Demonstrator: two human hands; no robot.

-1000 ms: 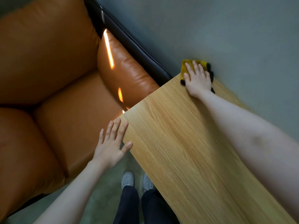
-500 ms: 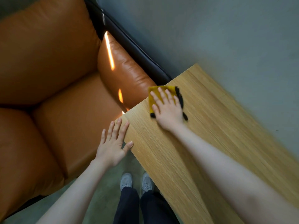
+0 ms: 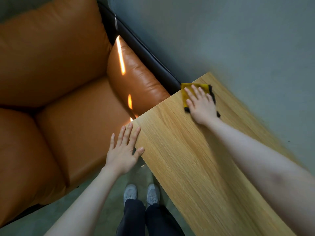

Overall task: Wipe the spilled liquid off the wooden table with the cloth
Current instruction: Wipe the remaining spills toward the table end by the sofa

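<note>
Right hand flat, fingers straight, pressing yellow cloth on far part of table, left hand open, fingers spread, resting at table's near edge beside sofa.

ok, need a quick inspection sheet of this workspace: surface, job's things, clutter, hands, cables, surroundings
Surface: wooden table, light grain, runs diagonally; no spilled liquid can be made out on it.
Job's things: yellow cloth with dark edging, flat on the table near its far end by the sofa-side edge.
Clutter: nothing seen.
Hands: right hand flat on the cloth, fingers straight, pressing it down; left hand open, fingers spread, resting at the table's near corner edge.
Cables: nothing seen.
Surroundings: orange leather sofa with dark frame left of the table; grey-green floor; the person's grey shoes beside the table.
</note>
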